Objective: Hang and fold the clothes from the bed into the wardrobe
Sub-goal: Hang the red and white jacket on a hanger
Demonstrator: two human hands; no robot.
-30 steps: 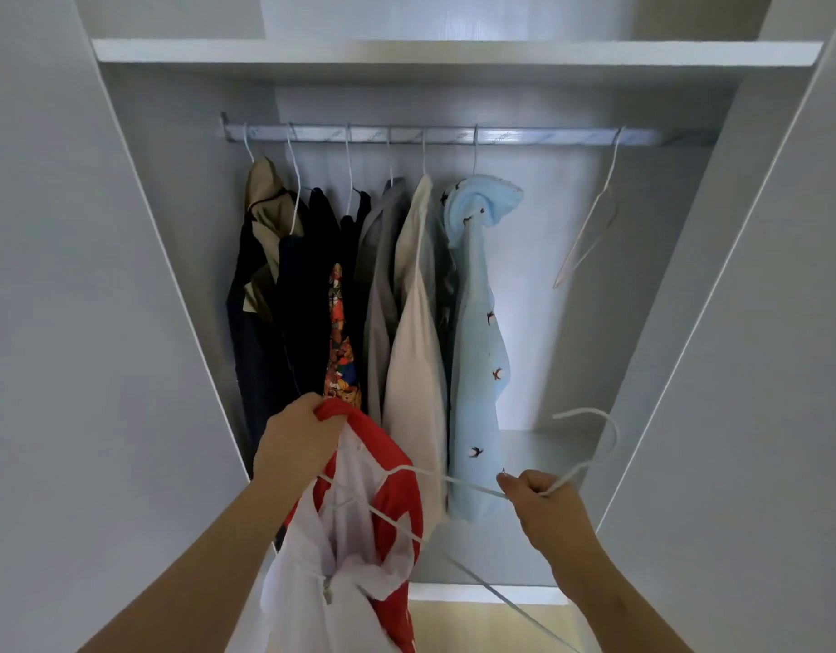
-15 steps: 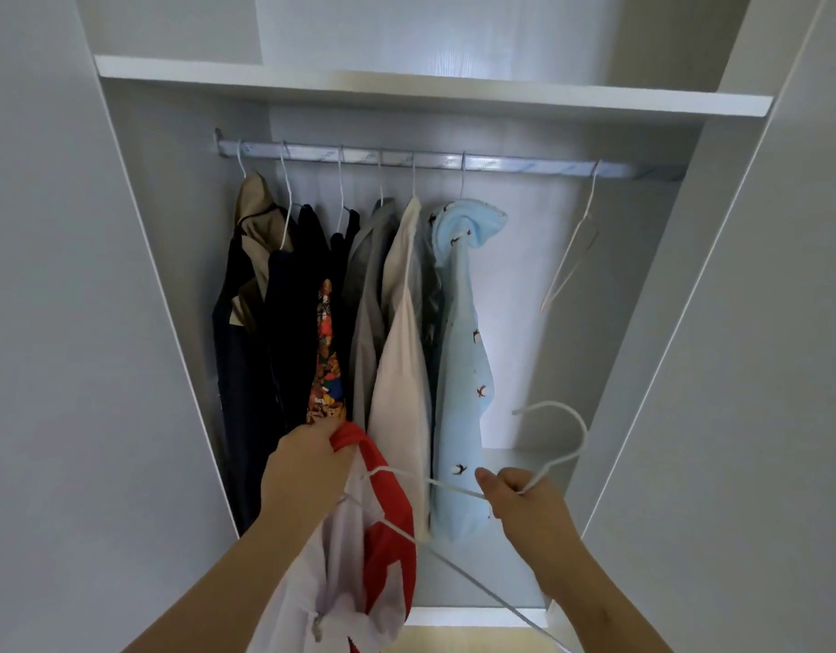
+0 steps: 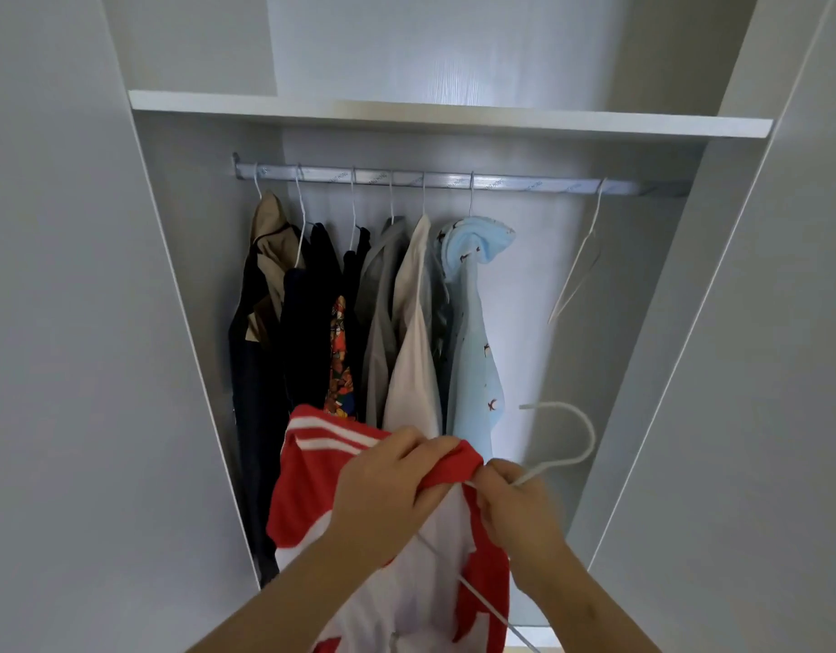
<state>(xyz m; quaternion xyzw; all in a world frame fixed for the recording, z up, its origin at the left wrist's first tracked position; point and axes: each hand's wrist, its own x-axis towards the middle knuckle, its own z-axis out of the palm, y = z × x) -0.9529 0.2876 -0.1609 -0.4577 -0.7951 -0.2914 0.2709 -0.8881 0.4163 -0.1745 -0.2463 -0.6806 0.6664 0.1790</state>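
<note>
The red-and-white top (image 3: 312, 468) is gripped at its red edge by the curled fingers of the left hand (image 3: 387, 492), below the hung clothes. Touching it, the right hand (image 3: 515, 506) is pinched on the neck of the white wire hanger (image 3: 593, 440). The hook rises up and rightward toward the rail's (image 3: 538, 186) bare stretch, judged nearer the right hand.
</note>
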